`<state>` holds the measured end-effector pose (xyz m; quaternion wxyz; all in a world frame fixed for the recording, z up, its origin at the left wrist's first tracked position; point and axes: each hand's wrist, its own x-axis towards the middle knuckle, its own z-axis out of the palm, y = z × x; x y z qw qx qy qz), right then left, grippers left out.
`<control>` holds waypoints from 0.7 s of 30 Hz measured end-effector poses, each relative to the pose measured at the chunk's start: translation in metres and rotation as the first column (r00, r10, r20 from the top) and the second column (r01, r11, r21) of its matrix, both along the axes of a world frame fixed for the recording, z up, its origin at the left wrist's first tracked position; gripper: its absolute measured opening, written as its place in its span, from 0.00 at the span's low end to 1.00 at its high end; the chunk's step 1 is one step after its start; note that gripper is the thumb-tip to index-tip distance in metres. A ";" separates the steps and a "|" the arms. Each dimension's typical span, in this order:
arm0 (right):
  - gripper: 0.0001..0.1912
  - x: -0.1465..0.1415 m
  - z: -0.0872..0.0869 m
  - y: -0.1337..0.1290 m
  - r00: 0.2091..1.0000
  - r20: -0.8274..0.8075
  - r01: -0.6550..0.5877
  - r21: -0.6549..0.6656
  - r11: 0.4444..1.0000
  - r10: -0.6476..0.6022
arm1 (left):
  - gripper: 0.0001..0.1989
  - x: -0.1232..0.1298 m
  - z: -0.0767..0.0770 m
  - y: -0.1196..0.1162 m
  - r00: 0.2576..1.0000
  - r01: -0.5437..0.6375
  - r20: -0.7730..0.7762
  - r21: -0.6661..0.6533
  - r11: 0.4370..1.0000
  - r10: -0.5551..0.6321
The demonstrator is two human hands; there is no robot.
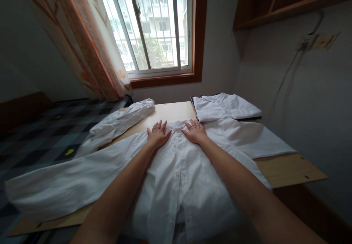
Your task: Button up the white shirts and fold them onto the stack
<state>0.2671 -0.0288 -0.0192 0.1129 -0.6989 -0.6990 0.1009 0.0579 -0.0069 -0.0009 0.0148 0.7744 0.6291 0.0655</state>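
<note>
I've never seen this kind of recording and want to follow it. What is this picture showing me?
There is no machine here: these are a person's bare hands, seen by a camera worn on their head, looking forward and down. A white shirt is spread front side up on a pale board, its sleeves out to both sides. The left hand and right hand rest palms down near its collar, fingers spread; neither seems to grip anything. Beyond, on the right, lies a folded white shirt with something dark under it; on the left, a crumpled white garment. A window is ahead.
</note>
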 end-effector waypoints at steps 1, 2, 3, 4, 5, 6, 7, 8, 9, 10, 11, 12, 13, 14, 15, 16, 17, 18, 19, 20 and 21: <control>0.36 0.000 0.000 0.000 1.000 0.004 0.002 -0.006 1.000 -0.002 | 0.34 -0.001 0.000 -0.004 1.000 -0.026 0.011 0.046 0.999 0.026; 0.36 0.000 0.001 -0.001 1.000 0.008 0.004 -0.014 1.000 -0.004 | 0.32 -0.002 -0.001 -0.008 0.999 -0.049 0.017 0.103 0.993 0.047; 0.36 -0.001 0.001 -0.001 1.000 0.014 0.006 -0.021 1.000 -0.006 | 0.31 -0.003 0.000 -0.013 0.998 -0.061 0.019 0.161 0.985 0.059; 0.36 -0.001 0.002 -0.002 1.000 0.019 0.007 -0.024 1.000 -0.006 | 0.30 -0.005 0.000 -0.018 0.998 -0.063 0.016 0.206 0.977 0.061; 0.36 -0.001 0.002 -0.002 1.000 0.024 0.006 -0.025 1.000 -0.005 | 0.30 -0.007 0.000 -0.024 0.998 -0.062 0.010 0.226 0.972 0.061; 0.36 -0.001 0.002 -0.003 1.000 0.027 0.005 -0.025 1.000 -0.004 | 0.29 -0.010 0.001 -0.029 0.998 -0.061 -0.001 0.209 0.976 0.063; 0.36 -0.001 0.002 -0.004 1.000 0.028 0.003 -0.025 1.000 -0.003 | 0.29 -0.012 0.002 -0.036 0.998 -0.062 -0.017 0.162 0.985 0.065; 0.36 0.000 0.003 -0.005 1.000 0.027 0.001 -0.024 1.000 -0.001 | 0.30 -0.016 0.004 -0.042 0.997 -0.066 -0.035 0.098 0.993 0.070; 0.36 0.000 0.003 -0.007 1.000 0.024 -0.001 -0.021 1.000 0.002 | 0.30 -0.019 0.005 -0.048 0.996 -0.071 -0.054 0.035 0.997 0.073; 0.36 0.000 0.003 -0.009 1.000 0.021 -0.004 -0.019 1.000 0.004 | 0.31 -0.022 0.006 -0.055 0.995 -0.071 -0.074 -0.017 0.997 0.069; 0.36 -0.001 0.003 -0.012 1.000 0.018 -0.007 -0.017 1.000 0.007 | 0.32 -0.025 0.008 -0.061 0.994 -0.065 -0.091 -0.051 0.997 0.060; 0.36 -0.001 0.003 -0.015 1.000 0.015 -0.010 -0.014 1.000 0.011 | 0.32 -0.027 0.009 -0.067 0.993 -0.059 -0.104 -0.070 0.996 0.051; 0.36 -0.001 0.003 -0.019 1.000 0.012 -0.014 -0.012 1.000 0.014 | 0.33 -0.029 0.009 -0.072 0.992 -0.058 -0.112 -0.076 0.995 0.049; 0.36 -0.002 0.003 -0.023 1.000 0.011 -0.016 -0.011 1.000 0.016 | 0.33 -0.031 0.010 -0.077 0.992 -0.061 -0.120 -0.080 0.995 0.051; 0.36 -0.003 0.003 -0.027 1.000 0.012 -0.017 -0.011 1.000 0.018 | 0.33 -0.032 0.010 -0.081 0.991 -0.062 -0.125 -0.081 0.995 0.052; 0.36 -0.003 0.003 -0.031 1.000 0.014 -0.018 -0.010 1.000 0.019 | 0.33 -0.033 0.010 -0.084 0.990 -0.063 -0.128 -0.082 0.995 0.052; 0.36 -0.004 0.003 -0.035 1.000 0.017 -0.018 -0.008 1.000 0.019 | 0.33 -0.034 0.010 -0.087 0.990 -0.061 -0.129 -0.085 0.995 0.050; 0.36 -0.005 0.003 -0.038 1.000 0.020 -0.019 -0.006 1.000 0.019 | 0.34 -0.034 0.010 -0.088 0.990 -0.060 -0.129 -0.091 0.994 0.048; 0.36 -0.005 0.003 -0.041 1.000 0.024 -0.019 -0.004 1.000 0.020 | 0.34 -0.035 0.010 -0.089 0.990 -0.062 -0.130 -0.102 0.993 0.049; 0.36 -0.005 0.003 -0.043 0.999 0.026 -0.022 -0.002 1.000 0.022 | 0.35 -0.035 0.011 -0.090 0.990 -0.067 -0.133 -0.116 0.991 0.052; 0.36 -0.006 0.003 -0.045 0.999 0.027 -0.025 -0.001 1.000 0.025 | 0.36 -0.035 0.012 -0.089 0.989 -0.073 -0.138 -0.132 0.989 0.055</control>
